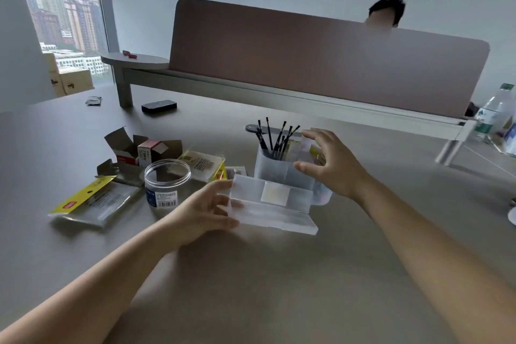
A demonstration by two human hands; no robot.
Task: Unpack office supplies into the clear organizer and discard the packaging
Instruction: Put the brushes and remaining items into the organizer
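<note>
My left hand has its fingers spread and lightly curled against the left end of the clear organizer, thumb low on the front tray, fingertips on the lid-like upper edge; it touches and steadies more than it grips, as far as I can tell. My right hand is open, fingers apart and arched over the tall back compartment, thumb near its right wall. Whether the fingertips actually touch the plastic there I cannot tell; the edge is blurred.

The organizer stands on the desk between my hands. Its tall cup holds a bunch of black pens leaning at different angles, and something yellowish sits in the section under my right palm.

Left of it stands an open clear jar with a barcode label, and around that lie the leftovers: opened small cardboard boxes, a flat yellow-topped packet, and a clear plastic pack just behind the jar. A water bottle stands far right.

The risk I see: the organizer is light and top-heavy with pens, so a shove from either hand could tip it and spill them. The jar stands close to my left wrist; swinging across for the packaging could knock it over.
</note>
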